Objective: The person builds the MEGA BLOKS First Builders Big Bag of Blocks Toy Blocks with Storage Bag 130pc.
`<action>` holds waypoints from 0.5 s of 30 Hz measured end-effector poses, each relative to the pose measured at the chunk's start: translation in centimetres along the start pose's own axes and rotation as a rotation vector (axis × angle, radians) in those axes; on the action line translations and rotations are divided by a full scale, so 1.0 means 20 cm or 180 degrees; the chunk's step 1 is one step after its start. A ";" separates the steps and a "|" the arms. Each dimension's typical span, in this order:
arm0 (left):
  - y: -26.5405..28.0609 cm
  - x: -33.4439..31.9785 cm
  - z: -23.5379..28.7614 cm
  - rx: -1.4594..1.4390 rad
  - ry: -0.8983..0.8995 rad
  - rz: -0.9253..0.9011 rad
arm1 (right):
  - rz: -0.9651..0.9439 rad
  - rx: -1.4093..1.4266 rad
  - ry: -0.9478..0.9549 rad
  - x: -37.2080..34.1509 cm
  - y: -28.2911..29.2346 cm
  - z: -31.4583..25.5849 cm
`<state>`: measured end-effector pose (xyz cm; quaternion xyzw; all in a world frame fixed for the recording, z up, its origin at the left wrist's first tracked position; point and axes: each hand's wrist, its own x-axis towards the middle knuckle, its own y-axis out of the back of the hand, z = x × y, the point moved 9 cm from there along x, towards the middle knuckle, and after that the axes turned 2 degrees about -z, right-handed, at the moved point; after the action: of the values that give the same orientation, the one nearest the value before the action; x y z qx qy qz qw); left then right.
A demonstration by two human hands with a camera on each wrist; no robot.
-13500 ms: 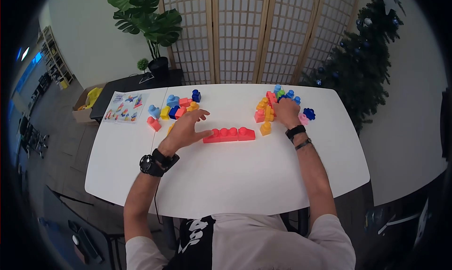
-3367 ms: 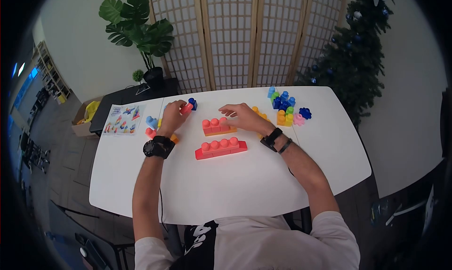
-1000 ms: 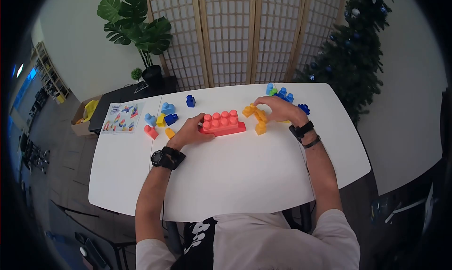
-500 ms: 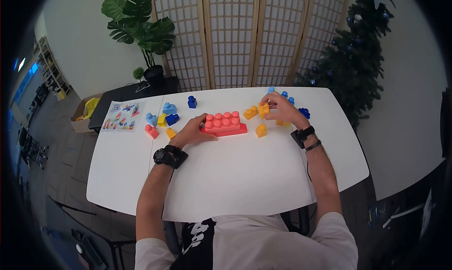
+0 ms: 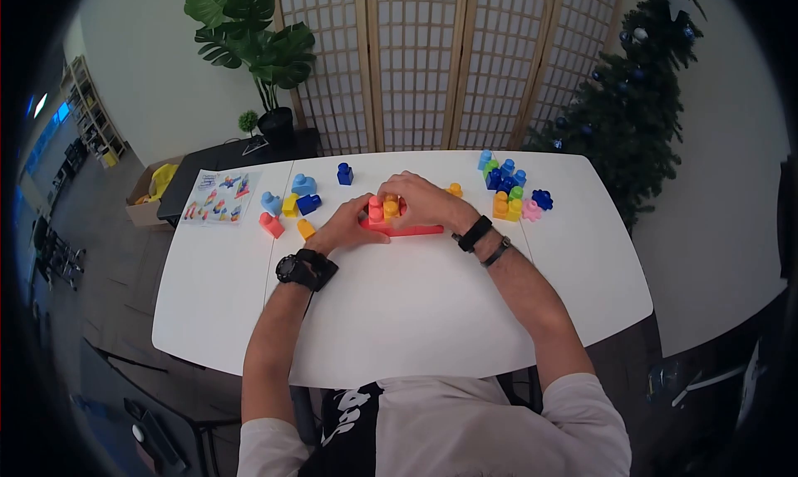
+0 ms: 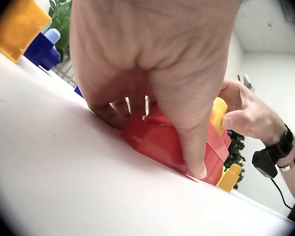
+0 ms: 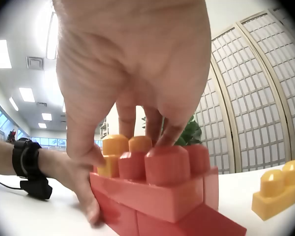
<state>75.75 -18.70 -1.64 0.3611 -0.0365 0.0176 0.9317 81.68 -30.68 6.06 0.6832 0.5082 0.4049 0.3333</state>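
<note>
A long boat-shaped stack of red building blocks (image 5: 420, 230) with round studs lies on the white table, its ends sloping. My left hand (image 5: 353, 225) grips the stack's left end; in the left wrist view the thumb lies along its near side. Over the studs, my right hand (image 5: 424, 201) pinches a yellow building block (image 5: 391, 208) between thumb and fingers. The right wrist view has this yellow block (image 7: 108, 167) down among the red studs (image 7: 167, 164), close beside them. In the head view, the right hand covers much of the stack's top.
On the left lie loose blocks: a red one (image 5: 271, 224), yellow, light blue and dark blue ones, near a printed picture sheet (image 5: 221, 198). At right stands a cluster of blue blocks (image 5: 505, 176), with yellow, green and pink pieces. A yellow block (image 5: 455, 189) sits behind my right wrist.
My right hand has picked a yellow block from the group at right and brought it left onto the red stack. My left hand has stayed on the stack's left end.
</note>
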 end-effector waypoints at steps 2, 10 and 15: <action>-0.02 -0.01 0.02 -0.0140 -0.0049 -0.0080 | 0.0048 0.0002 0.0042 0.00 -0.01 0.00; 0.00 -0.02 0.01 0.0093 0.0010 0.0144 | 0.0746 0.0541 -0.0477 -0.17 0.25 0.46; -0.01 0.00 0.02 0.0044 0.0131 -0.0013 | 0.0476 -0.0516 -0.1571 -0.37 0.21 0.68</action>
<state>75.79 -19.04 -1.44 0.3671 -0.0164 0.0234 0.9297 94.45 -39.47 2.07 0.7680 0.3255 0.2890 0.4699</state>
